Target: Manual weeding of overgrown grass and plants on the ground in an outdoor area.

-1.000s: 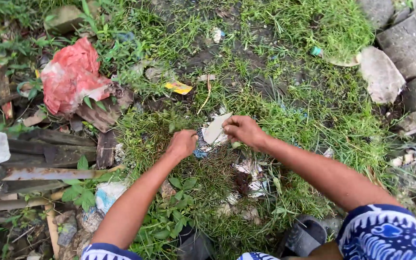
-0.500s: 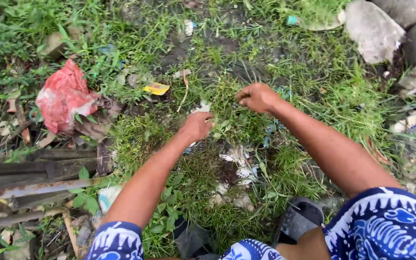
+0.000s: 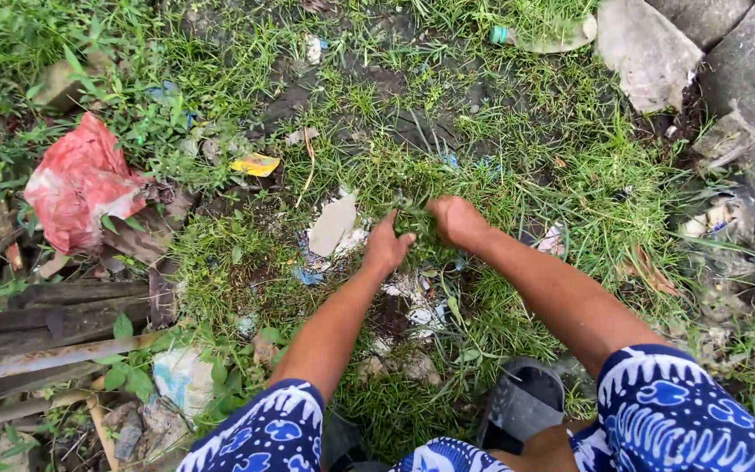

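I am squatting over a weedy patch of ground. My left hand (image 3: 386, 246) and my right hand (image 3: 456, 218) are close together, both closed on a tuft of grass (image 3: 419, 212) between them. A flat pale shard (image 3: 332, 224) lies just left of my left hand, on scraps of paper and plastic litter (image 3: 412, 297). Blue-and-white patterned cloth (image 3: 683, 419) covers my knees at the bottom of the view.
A crumpled red plastic bag (image 3: 80, 179) lies at the left, with dark boards and a rusty pipe (image 3: 54, 354) below it. A yellow wrapper (image 3: 255, 163) sits farther up. Grey stone slabs (image 3: 727, 61) fill the top right. A dark sandal (image 3: 517, 406) is underfoot.
The view shifted. My right hand moved from the pale shard up into the grass, then back down towards my left hand; both hands now meet on a grass tuft. The shard lies on the ground.
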